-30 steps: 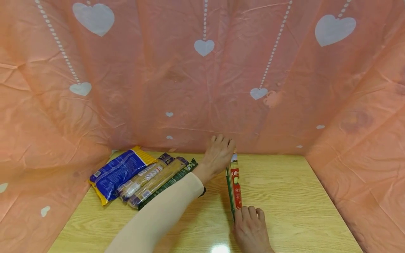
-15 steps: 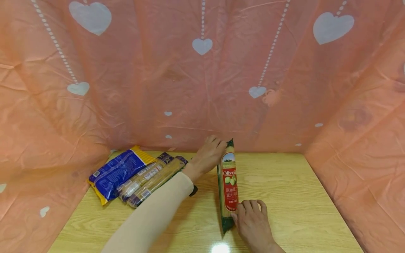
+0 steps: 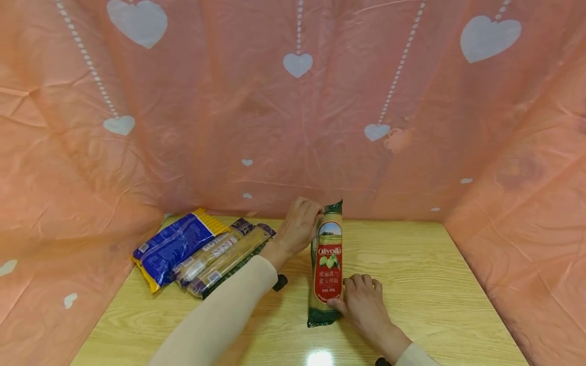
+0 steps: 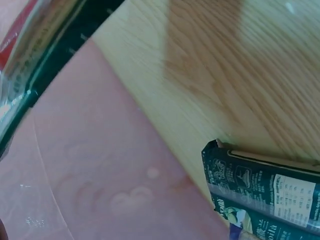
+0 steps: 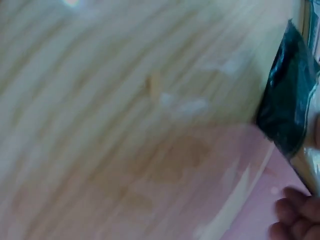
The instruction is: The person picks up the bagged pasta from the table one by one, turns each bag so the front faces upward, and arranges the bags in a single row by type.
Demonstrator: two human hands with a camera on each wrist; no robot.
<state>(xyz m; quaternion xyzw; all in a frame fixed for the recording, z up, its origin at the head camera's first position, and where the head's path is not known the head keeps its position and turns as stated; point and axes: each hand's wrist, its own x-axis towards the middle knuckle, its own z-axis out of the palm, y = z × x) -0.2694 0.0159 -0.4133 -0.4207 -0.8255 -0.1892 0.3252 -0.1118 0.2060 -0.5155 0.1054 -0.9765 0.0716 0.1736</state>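
A spaghetti pack with a red label and green ends stands out in the middle of the head view, its printed front showing. My left hand grips its far end from the left side. At the near right edge, my right hand holds it, the thumb lying over the label and the other fingers along the side. The left wrist view catches part of this spaghetti pack at upper left. In the right wrist view, the green end of the pack appears beside curled fingers.
To the left, a blue and yellow bag lies beside two clear pasta packs with purple ends. A green pack lies along them, partly behind my left forearm. An orange cloth with white hearts surrounds the wooden table.
The spaghetti pack has turned from showing its narrow side to showing its front label, shifting slightly left. My left hand moved a little left, and my right thumb now lies over the front.
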